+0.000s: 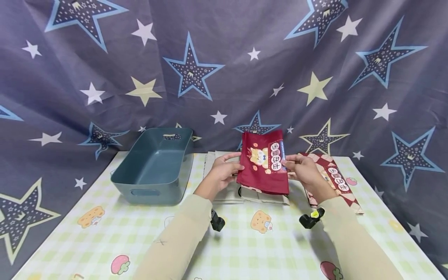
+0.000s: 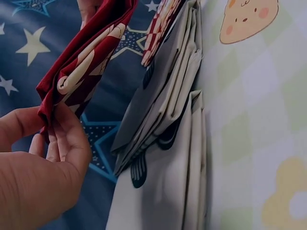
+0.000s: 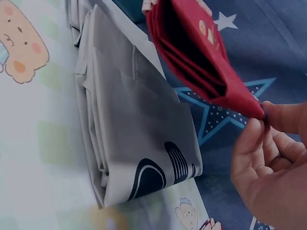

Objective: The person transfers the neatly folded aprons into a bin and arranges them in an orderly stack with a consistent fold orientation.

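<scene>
A folded dark red cloth (image 1: 259,182) with a cartoon bear and white lettered circles is held up between both hands. My left hand (image 1: 222,171) pinches its left edge, thumb on one side and fingers on the other. At the opposite edge, my right hand (image 1: 308,173) pinches the cloth near a blue strip. The left wrist view shows checked red-and-cream fabric (image 2: 91,72) inside the fold. Below the held cloth lies a folded grey cloth (image 3: 129,120) with a black plate-and-fork print. Another folded grey cloth (image 2: 158,191) is beside it, partly behind my left hand in the head view.
A blue-grey plastic bin (image 1: 154,198) with handle slots stands on the left of the table. A folded red-and-cream checked cloth (image 1: 336,182) lies at the right, partly behind my right hand. A star-patterned curtain (image 1: 224,109) hangs behind the green-checked tablecloth (image 1: 245,249).
</scene>
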Tool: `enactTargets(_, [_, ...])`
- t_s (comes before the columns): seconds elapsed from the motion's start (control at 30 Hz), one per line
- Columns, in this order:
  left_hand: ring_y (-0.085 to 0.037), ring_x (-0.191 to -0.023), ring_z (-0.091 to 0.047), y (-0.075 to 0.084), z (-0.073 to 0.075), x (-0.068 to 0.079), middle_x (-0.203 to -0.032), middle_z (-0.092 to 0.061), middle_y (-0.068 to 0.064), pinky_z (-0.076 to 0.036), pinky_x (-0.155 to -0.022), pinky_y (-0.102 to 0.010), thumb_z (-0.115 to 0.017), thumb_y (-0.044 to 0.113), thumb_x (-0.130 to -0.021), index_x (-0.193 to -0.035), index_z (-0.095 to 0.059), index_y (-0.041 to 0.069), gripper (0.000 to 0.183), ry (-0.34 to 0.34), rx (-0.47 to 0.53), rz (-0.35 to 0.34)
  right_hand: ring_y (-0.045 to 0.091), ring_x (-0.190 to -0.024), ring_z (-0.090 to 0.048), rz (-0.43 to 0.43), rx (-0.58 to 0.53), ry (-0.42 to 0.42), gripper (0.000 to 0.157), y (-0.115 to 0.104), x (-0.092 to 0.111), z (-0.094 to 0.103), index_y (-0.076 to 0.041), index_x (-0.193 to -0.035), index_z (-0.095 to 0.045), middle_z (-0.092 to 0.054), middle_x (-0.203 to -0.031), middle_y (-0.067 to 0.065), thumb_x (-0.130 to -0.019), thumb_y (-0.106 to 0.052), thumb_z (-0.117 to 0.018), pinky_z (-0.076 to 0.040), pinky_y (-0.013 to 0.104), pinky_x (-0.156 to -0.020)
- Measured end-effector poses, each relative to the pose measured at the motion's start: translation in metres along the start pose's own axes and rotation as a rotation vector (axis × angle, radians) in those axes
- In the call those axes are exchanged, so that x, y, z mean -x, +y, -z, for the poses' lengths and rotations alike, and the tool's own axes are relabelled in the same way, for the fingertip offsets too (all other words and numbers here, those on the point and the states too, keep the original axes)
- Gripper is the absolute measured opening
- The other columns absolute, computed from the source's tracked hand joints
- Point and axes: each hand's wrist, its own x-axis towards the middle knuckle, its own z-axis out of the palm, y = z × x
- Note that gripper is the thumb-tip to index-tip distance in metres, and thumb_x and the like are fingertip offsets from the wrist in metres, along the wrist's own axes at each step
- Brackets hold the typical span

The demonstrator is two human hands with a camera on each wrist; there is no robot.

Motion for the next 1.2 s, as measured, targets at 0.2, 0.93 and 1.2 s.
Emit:
enactTargets(0.2, [-0.021,-0.089,-0.071,0.009,0.007,0.006,-0.119,-0.073,-0.013,-0.058,-0.069,-0.033,-0.071,-0.009,-0.085,-0.134,-0.065,0.016,0.055,0.023,-0.02,-0.035,0.007,-0.083,-0.062,0.022,0.009,0.003,0.039,-0.004,-0.003,-0.009,0.008,-0.135,-0.049,-0.062,-0.104,0.001,-0.104,-0.013,-0.06,-0.058,0.024,-0.072])
enactTargets(0.93, [-0.023,-0.091,-0.071,0.05,0.038,0.031,-0.119,-0.071,-0.015,-0.059,-0.071,-0.034,-0.068,-0.009,-0.086,-0.135,-0.063,0.014,0.054,0.049,-0.065,-0.089,0.01,-0.082,-0.066,0.112,-0.013,-0.033,0.034,-0.034,-0.009,-0.051,0.011,-0.131,-0.053,-0.063,-0.103,0.007,-0.103,-0.007,-0.06,-0.06,0.028,-0.077])
enactTargets(1.2, [-0.024,-0.096,-0.07,0.064,0.054,0.04,-0.125,-0.069,-0.015,-0.059,-0.074,-0.034,-0.068,-0.007,-0.088,-0.14,-0.059,0.014,0.057,0.05,-0.11,-0.096,0.011,-0.082,-0.067,0.145,-0.028,-0.036,0.032,-0.044,-0.009,-0.069,0.011,-0.129,-0.055,-0.064,-0.1,0.008,-0.103,-0.007,-0.06,-0.061,0.028,-0.076])
